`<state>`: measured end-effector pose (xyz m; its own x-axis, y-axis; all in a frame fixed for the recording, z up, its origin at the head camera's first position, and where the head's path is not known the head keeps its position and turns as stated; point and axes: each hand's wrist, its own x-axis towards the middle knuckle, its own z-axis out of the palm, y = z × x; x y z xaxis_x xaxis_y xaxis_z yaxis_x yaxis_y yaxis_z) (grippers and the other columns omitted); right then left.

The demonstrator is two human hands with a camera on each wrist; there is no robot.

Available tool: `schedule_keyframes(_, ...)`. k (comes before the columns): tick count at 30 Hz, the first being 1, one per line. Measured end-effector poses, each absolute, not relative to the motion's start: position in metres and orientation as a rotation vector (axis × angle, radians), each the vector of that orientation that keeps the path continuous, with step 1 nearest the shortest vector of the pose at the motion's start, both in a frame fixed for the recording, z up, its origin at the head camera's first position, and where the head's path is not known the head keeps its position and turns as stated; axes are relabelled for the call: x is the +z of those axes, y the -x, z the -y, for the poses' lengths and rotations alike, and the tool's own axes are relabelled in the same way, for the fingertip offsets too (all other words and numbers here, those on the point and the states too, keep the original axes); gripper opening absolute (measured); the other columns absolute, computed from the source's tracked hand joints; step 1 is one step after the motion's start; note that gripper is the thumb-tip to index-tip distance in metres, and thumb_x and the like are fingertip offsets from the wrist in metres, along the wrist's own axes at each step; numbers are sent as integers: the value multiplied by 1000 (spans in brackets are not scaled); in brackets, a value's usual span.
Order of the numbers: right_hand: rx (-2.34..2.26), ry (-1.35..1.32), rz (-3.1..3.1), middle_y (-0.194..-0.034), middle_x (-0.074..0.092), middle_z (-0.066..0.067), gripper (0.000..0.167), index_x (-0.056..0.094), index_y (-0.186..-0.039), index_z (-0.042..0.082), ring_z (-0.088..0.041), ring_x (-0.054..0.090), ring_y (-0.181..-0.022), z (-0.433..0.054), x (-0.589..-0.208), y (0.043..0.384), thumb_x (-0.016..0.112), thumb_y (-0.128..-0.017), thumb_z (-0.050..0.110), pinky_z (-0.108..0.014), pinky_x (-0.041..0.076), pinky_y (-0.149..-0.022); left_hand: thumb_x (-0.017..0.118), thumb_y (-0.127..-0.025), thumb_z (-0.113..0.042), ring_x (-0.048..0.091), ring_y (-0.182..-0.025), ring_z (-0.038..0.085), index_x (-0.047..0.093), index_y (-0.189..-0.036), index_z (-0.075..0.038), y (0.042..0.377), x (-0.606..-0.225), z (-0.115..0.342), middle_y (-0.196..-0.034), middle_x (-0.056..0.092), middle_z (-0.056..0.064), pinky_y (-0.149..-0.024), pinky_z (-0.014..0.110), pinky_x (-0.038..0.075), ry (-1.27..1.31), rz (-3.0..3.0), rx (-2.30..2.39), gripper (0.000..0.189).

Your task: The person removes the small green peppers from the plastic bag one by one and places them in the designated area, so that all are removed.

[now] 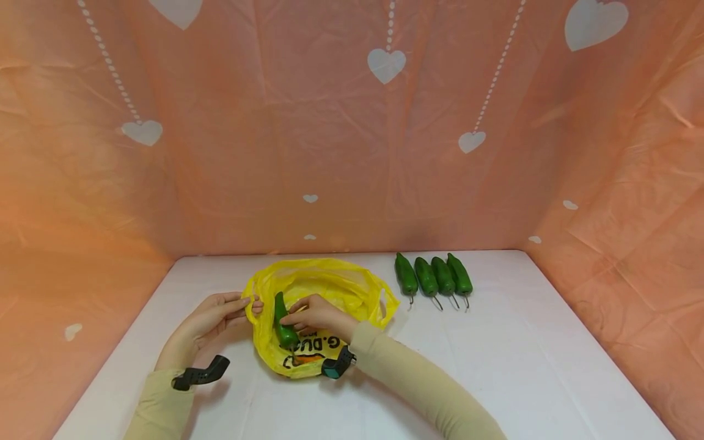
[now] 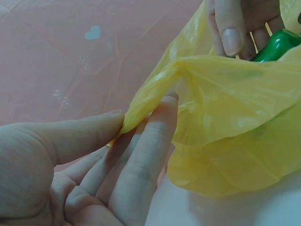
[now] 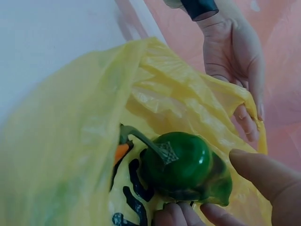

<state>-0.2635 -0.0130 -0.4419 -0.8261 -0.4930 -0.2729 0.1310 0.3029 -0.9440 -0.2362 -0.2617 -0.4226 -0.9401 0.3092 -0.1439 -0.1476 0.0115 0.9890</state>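
A yellow plastic bag (image 1: 258, 354) with black lettering lies with its mouth spread on the table. My left hand (image 1: 220, 315) pinches its left edge by the handle, thumb against fingers, as the left wrist view shows. Inside the mouth, my right hand (image 1: 316, 315) reaches in beside a green pepper (image 1: 286, 333), whose stem points toward me. In the right wrist view the fingers (image 3: 174, 215) lie under and against this pepper, while the thumb (image 3: 263, 172) stands slightly apart from it. Part of the fingers is hidden behind the pepper.
Several more green peppers (image 1: 426, 276) lie in a row to the right of the bag, stems toward me. The white table (image 1: 495, 366) is bordered by an orange-pink cloth (image 1: 330, 153) with white hearts. Blurred green shows through the bag's wall (image 3: 70, 155).
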Motion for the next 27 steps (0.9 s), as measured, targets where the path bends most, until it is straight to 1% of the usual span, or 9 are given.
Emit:
schedule_keyframes(10,-1549,231,-2193,-84,62,-6,38,64,-101,6,-18,63,-67,23,-444,259,84,-75,24,-33,59,-61,50,-101,-11,66,-98,14,24,-136,25,236,-422,263,-109,68,8,-86,31,53,-154,-1934,2022,57)
schedule_keyframes(16,-1464,225,-2322,-79,60,-4,41,64,-98,8,-17,61,-65,30,-445,258,86,-71,31,-30,56,-56,48,-101,-11,66,-99,15,23,-136,25,236,-423,263,-109,68,9,-88,31,52,-207,-1907,2011,55)
schedule_keyframes(21,-1402,248,-2388,-81,60,-2,46,63,-97,9,-14,59,-65,33,-444,258,87,-68,36,-27,54,-54,48,-101,-11,66,-99,15,23,-136,25,237,-424,264,-108,69,9,-88,31,52,-205,-1896,2010,56)
schedule_keyframes(27,-1349,286,-2440,-81,59,0,49,63,-97,7,-13,59,-63,35,-444,258,88,-67,35,-25,52,-53,48,-101,-12,66,-99,14,23,-137,24,237,-424,263,-110,67,8,-87,31,53,-168,-1920,2005,57)
